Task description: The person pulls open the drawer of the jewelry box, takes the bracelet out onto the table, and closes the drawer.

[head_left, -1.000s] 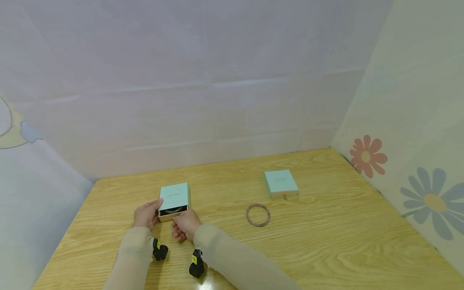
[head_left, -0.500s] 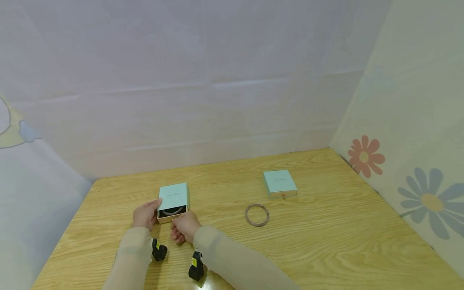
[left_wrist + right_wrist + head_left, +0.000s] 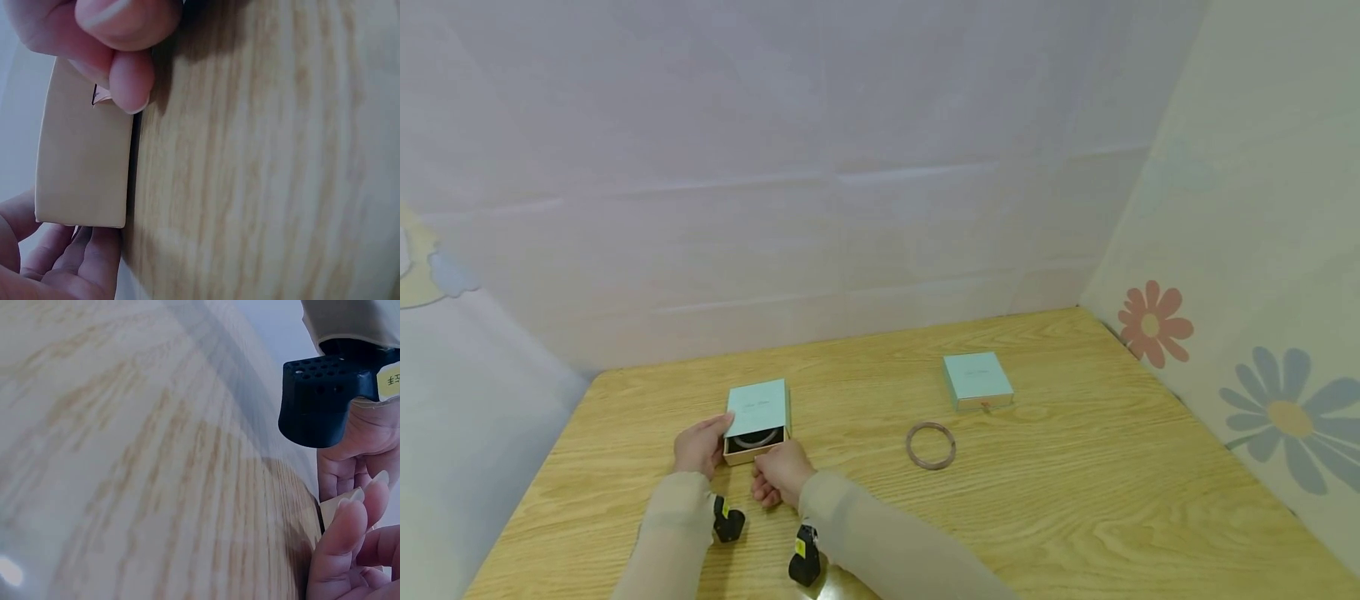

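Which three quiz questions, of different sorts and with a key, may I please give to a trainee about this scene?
1. True or false: the loose ring lies nearer to the closed box than to the partly open box.
2. Where is the right hand? A) on the lid's top; B) at the front of the drawer; C) at the box's rear edge.
3. What shows inside the drawer, and against what colour?

Key: 1. True. 2. B. 3. A second ring, against black.
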The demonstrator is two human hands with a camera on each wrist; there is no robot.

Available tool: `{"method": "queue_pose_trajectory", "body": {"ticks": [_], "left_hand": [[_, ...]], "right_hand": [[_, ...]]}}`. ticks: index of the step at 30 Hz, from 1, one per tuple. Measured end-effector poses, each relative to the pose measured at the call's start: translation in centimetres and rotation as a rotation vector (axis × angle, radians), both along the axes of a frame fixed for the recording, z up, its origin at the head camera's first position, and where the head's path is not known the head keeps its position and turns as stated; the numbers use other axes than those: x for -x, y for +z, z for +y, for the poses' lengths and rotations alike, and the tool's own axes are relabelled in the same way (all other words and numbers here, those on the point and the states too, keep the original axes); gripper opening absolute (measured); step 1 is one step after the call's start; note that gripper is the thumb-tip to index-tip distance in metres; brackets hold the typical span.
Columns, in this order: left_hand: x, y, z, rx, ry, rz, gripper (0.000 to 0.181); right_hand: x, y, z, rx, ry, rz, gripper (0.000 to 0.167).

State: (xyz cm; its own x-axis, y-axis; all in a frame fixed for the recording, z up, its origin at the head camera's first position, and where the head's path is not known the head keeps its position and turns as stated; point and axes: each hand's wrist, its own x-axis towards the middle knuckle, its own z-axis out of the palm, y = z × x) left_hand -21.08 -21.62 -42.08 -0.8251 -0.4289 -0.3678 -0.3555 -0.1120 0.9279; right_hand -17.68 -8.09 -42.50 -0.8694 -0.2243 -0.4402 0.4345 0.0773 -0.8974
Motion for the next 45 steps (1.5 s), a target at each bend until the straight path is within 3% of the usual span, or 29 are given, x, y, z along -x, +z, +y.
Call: {"method": "queue_pose_trajectory", "body": {"ticks": [22,45], "left_hand": [[-0.4,0.5,0.1,-0.046,-0.073,0.010,0.052],[-0.3,0.4,-0.1,-0.021,-0.067,-0.009,0.050]], "right_hand": [[-0.2,-0.6,-0.2,0.015,0.001,-0.013,0.031],[-1.1,-0.3,0.0,-0.005,-0.016,-0.004,0.030]]}}
